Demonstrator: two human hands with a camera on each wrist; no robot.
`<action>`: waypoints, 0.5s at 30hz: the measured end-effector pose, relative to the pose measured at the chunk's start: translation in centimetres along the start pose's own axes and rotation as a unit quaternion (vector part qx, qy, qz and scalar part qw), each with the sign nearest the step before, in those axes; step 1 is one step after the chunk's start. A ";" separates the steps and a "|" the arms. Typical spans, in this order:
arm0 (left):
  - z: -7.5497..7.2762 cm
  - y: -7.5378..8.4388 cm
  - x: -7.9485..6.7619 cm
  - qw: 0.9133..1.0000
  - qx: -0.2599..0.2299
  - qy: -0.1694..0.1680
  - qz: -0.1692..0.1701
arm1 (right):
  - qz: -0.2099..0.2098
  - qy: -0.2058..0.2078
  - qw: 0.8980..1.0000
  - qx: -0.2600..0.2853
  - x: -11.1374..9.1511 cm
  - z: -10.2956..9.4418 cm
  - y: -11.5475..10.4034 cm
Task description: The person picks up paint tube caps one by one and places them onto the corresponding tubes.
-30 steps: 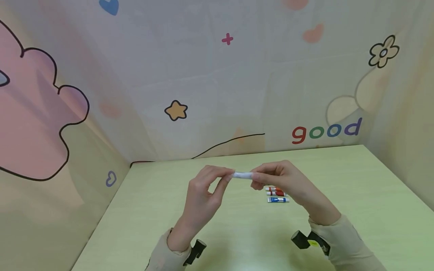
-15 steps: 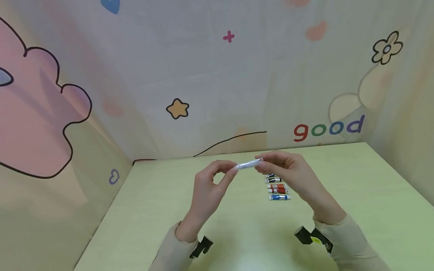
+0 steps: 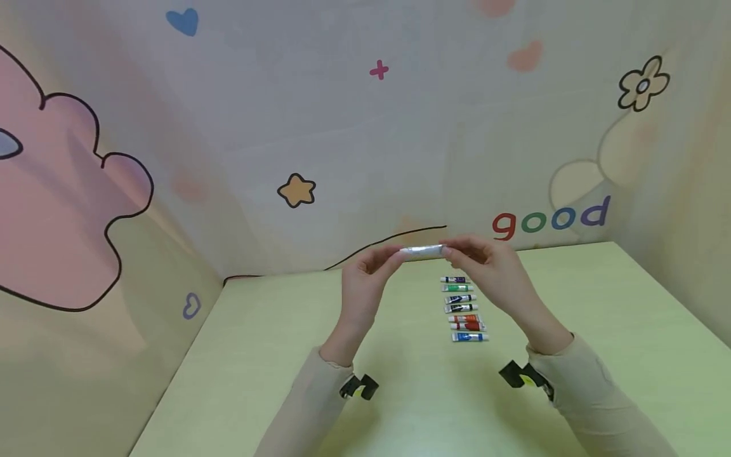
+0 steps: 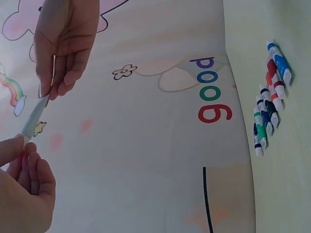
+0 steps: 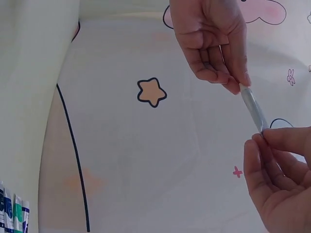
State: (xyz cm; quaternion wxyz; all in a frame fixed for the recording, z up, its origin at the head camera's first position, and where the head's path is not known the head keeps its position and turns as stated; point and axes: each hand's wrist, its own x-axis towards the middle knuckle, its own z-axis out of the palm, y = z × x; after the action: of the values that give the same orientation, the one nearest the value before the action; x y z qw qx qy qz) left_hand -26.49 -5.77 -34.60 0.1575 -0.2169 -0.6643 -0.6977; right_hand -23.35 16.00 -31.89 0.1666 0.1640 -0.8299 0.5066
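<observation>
A small white-silver paint tube [image 3: 422, 252] is held up level between both hands, above the far edge of the table. My left hand [image 3: 365, 285] pinches its left end, which looks like the cap end, between thumb and fingertips. At the other end, my right hand [image 3: 497, 273] pinches the tube with thumb and forefinger. The left wrist view shows the tube [image 4: 34, 119] slanting between the two hands, its ends covered by fingertips. In the right wrist view the tube [image 5: 253, 109] looks pale and plain; any label is too faint to read.
Several paint tubes lie in a column on the pale green table [image 3: 257, 368]: a blue tube [image 3: 470, 337] nearest, then red and orange ones, dark ones, a green tube [image 3: 457, 288] and a purple tube [image 3: 454, 280] farthest. A printed cloth [image 3: 342, 127] hangs behind the table.
Both hands have risen and moved away from the body with the paint tube, and the left hand has shifted right. The tubes on the table, partly hidden before, now show more fully.
</observation>
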 end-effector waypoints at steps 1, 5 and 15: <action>0.3 -0.1 0.4 1.000 -0.009 0.011 -0.003 | 0.001 0.008 1.000 0.008 0.4 -0.1 0.2; 1.8 -0.6 1.9 0.998 -0.044 0.049 -0.007 | 0.013 0.045 0.997 0.063 1.9 -0.5 0.8; 4.6 -1.9 4.5 0.995 -0.058 0.082 -0.010 | 0.048 0.108 0.983 0.140 4.1 -0.8 2.3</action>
State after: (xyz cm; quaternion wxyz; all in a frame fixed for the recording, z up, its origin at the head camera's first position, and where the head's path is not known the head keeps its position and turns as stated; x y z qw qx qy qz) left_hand -30.84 -0.73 -33.83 0.1914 -0.1607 -0.6100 -0.7520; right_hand -27.94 17.32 -31.52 0.2061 0.0905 -0.7351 0.6395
